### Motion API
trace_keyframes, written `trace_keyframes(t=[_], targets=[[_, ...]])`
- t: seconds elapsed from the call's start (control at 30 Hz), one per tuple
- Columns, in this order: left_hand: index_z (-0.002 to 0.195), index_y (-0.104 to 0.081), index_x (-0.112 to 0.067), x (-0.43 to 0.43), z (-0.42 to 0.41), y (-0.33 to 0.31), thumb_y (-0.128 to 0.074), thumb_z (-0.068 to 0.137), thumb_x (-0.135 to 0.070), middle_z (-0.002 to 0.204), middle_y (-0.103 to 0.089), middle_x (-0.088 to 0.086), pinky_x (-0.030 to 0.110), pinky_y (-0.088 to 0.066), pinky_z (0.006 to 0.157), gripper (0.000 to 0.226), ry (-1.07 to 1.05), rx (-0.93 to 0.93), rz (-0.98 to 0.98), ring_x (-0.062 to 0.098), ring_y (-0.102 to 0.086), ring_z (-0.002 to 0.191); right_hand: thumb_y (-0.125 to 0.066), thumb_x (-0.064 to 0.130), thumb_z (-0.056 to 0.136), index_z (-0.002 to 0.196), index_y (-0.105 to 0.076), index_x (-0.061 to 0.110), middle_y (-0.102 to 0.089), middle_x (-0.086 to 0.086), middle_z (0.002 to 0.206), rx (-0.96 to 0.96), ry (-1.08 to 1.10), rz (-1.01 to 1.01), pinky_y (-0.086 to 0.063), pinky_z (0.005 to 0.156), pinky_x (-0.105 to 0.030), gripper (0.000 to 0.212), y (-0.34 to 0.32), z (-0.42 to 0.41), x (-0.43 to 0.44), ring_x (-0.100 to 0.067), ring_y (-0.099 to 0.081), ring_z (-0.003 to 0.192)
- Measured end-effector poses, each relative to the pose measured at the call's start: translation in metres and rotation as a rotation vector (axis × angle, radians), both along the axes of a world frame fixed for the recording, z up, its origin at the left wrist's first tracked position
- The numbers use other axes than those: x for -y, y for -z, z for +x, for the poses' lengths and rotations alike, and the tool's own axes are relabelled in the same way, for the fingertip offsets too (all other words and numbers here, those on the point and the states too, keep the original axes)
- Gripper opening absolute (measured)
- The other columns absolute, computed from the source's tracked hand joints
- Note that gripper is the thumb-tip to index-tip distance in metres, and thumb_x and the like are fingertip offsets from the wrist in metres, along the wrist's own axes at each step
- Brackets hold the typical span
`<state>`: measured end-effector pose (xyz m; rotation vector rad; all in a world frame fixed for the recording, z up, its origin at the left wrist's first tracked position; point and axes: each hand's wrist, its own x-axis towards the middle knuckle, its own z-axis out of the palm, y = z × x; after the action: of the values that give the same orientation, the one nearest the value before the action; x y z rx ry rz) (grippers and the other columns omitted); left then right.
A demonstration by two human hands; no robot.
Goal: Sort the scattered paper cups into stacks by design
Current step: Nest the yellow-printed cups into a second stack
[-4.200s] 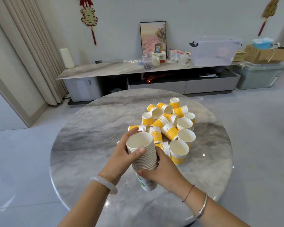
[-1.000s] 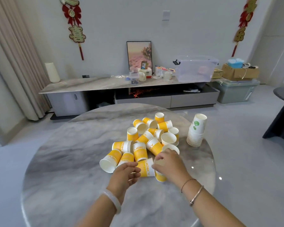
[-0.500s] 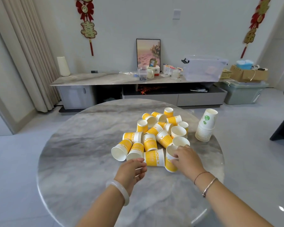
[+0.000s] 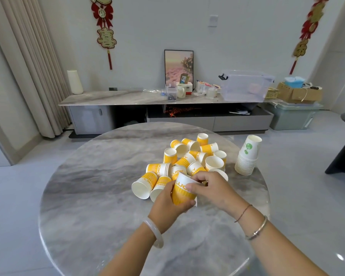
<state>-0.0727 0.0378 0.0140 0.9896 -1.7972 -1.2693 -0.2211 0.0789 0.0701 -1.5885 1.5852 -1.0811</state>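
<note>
Several yellow-and-white paper cups [image 4: 189,156] lie scattered in a heap at the middle of the round marble table [image 4: 92,196]. A leaning stack of white cups with a green print [image 4: 247,156] stands at the table's right edge. My left hand [image 4: 165,202] grips one yellow cup [image 4: 182,193] from below, lifted just in front of the heap. My right hand [image 4: 211,188] holds the same cup at its rim and right side; part of another cup may be hidden behind it.
Behind the table runs a low marble-topped cabinet [image 4: 112,98] with a framed picture [image 4: 178,66], a clear plastic bin [image 4: 245,86] and small items. Curtains [image 4: 34,66] hang at left, storage boxes [image 4: 295,114] stand at right.
The green-print stack that both hands held now stands at the table's right edge. Since half a second ago both hands have closed on a yellow cup and lifted it off the table.
</note>
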Motion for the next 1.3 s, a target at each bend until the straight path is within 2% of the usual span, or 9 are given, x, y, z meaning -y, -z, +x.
trace_keyframes(t=[0.1, 0.17, 0.3, 0.43, 0.6, 0.77, 0.97, 1.07, 1.3], targets=[[0.116, -0.049, -0.022, 0.013, 0.01, 0.001, -0.079, 0.07, -0.021, 0.101, -0.061, -0.001, 0.028, -0.054, 0.075, 0.055, -0.123, -0.015, 0.052, 0.012, -0.059, 0.088, -0.067, 0.02, 0.084, 0.088, -0.069, 0.017, -0.066, 0.006, 0.081, 0.284, 0.195, -0.051, -0.044, 0.058, -0.004, 0.005, 0.011, -0.004, 0.012, 0.006, -0.058, 0.065], [0.12, -0.046, -0.02, 0.02, 0.018, 0.003, -0.079, 0.07, -0.015, 0.1, -0.059, -0.004, 0.023, -0.051, 0.074, 0.06, -0.192, -0.058, 0.103, 0.009, -0.057, 0.088, -0.066, 0.017, 0.085, 0.091, -0.066, 0.009, -0.06, 0.001, 0.072, 0.418, 0.438, 0.017, -0.045, 0.046, -0.01, 0.01, 0.028, -0.008, 0.021, -0.006, -0.056, 0.058], [0.122, -0.042, -0.015, 0.03, 0.029, 0.009, -0.078, 0.068, -0.001, 0.11, -0.055, 0.007, 0.039, -0.054, 0.082, 0.066, -0.218, -0.09, 0.173, 0.024, -0.057, 0.1, -0.065, 0.013, 0.084, 0.093, -0.051, 0.008, -0.051, -0.008, 0.067, 0.376, 0.572, 0.289, -0.041, 0.037, -0.019, 0.018, 0.069, -0.002, 0.034, -0.017, -0.048, 0.049], [0.113, -0.04, -0.021, 0.031, 0.035, 0.015, -0.078, 0.065, 0.003, 0.107, -0.053, 0.003, 0.016, -0.047, 0.065, 0.066, -0.194, -0.043, 0.154, 0.01, -0.056, 0.087, -0.067, 0.018, 0.084, 0.106, -0.043, 0.013, -0.055, -0.017, 0.093, 0.374, 0.639, 0.381, -0.042, 0.035, -0.019, 0.033, 0.092, 0.001, 0.043, -0.02, -0.05, 0.046], [0.116, -0.045, -0.017, 0.028, 0.041, 0.023, -0.081, 0.063, -0.005, 0.105, -0.058, 0.003, 0.015, -0.046, 0.066, 0.065, -0.189, 0.058, 0.117, 0.014, -0.057, 0.088, -0.063, 0.014, 0.087, 0.069, -0.051, 0.01, -0.053, -0.009, 0.067, 0.42, 0.571, 0.348, -0.035, 0.031, -0.015, 0.022, 0.1, 0.003, 0.048, -0.019, -0.055, 0.046], [0.113, -0.047, -0.02, 0.027, 0.048, 0.025, -0.082, 0.064, -0.009, 0.1, -0.058, -0.002, 0.001, -0.044, 0.058, 0.06, -0.185, 0.119, 0.075, 0.001, -0.054, 0.081, -0.061, 0.014, 0.086, 0.055, -0.047, 0.014, -0.046, -0.004, 0.054, 0.132, 0.534, 0.175, -0.037, 0.047, -0.023, 0.034, 0.074, 0.001, 0.039, -0.021, -0.047, 0.05], [0.119, -0.049, -0.018, 0.025, 0.053, 0.021, -0.082, 0.063, -0.012, 0.106, -0.058, -0.001, 0.014, -0.04, 0.064, 0.065, -0.229, 0.179, 0.033, 0.013, -0.055, 0.088, -0.06, 0.019, 0.088, 0.071, -0.06, 0.006, -0.05, -0.002, 0.054, 0.014, 0.463, -0.25, -0.038, 0.056, -0.03, 0.022, 0.021, 0.009, 0.014, -0.014, -0.045, 0.054], [0.117, -0.049, -0.02, 0.023, 0.052, 0.018, -0.082, 0.062, -0.012, 0.103, -0.059, -0.003, 0.011, -0.038, 0.061, 0.065, -0.225, 0.191, 0.001, 0.012, -0.055, 0.086, -0.059, 0.018, 0.09, 0.071, -0.063, 0.015, -0.054, 0.012, 0.049, 0.013, 0.311, -0.263, -0.033, 0.049, -0.013, 0.02, 0.01, 0.021, 0.008, -0.004, -0.043, 0.05], [0.119, -0.049, -0.021, 0.017, 0.055, 0.015, -0.082, 0.062, -0.013, 0.102, -0.059, -0.006, 0.01, -0.04, 0.064, 0.066, -0.202, 0.201, -0.032, 0.012, -0.056, 0.088, -0.058, 0.018, 0.09, 0.075, -0.063, 0.019, -0.057, 0.006, 0.057, -0.07, 0.271, -0.243, -0.038, 0.057, -0.018, 0.016, 0.015, 0.029, 0.011, -0.005, -0.045, 0.055]])
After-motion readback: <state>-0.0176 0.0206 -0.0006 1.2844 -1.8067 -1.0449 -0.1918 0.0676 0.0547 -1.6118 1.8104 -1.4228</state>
